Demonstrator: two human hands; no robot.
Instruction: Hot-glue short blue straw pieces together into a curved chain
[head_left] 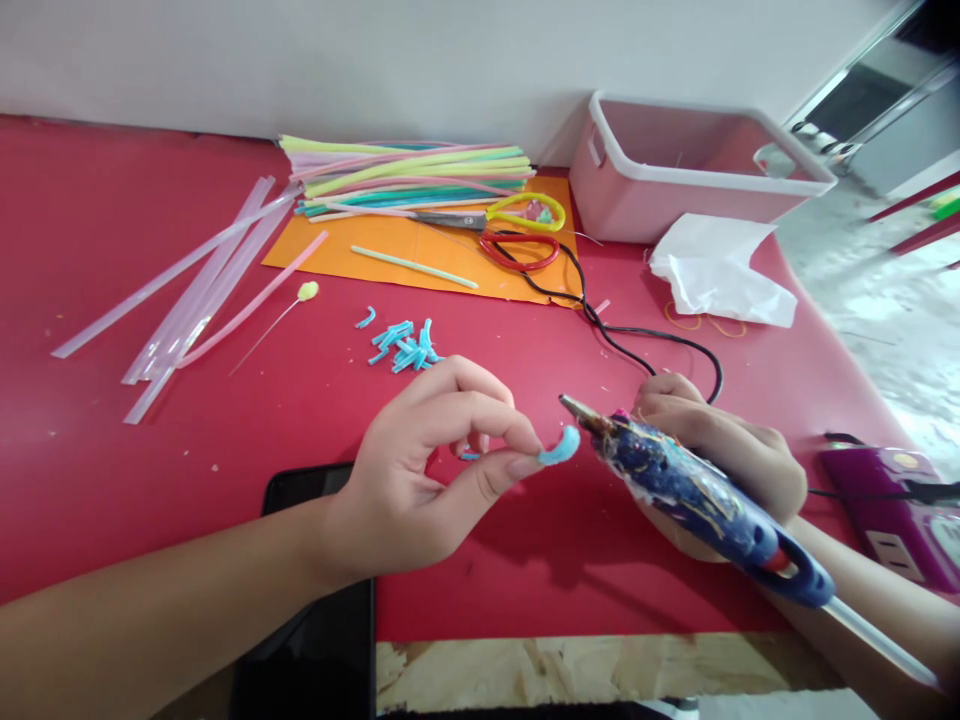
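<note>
Between the thumb and index finger of my left hand (442,460) is a short, curved piece of blue pipe cleaner (562,446). My right hand (720,450) grips a dark blue glue gun (690,490), its metal nozzle pointing up and left, just above and apart from the blue piece. A clear glue stick (881,640) sticks out of the gun's back end. Beyond my left hand lies a small pile of cut blue pipe cleaner pieces (409,350). Part of another blue piece shows behind my left fingers.
Colourful pipe cleaners (412,170) and scissors (517,225) lie on an orange envelope (300,250). A pink basket (637,205) stands behind white paper (720,275). Clear plastic strips (180,270) lie left, a phone (315,640) in front, a purple power strip (892,510) right. A black cord (630,345) crosses the table.
</note>
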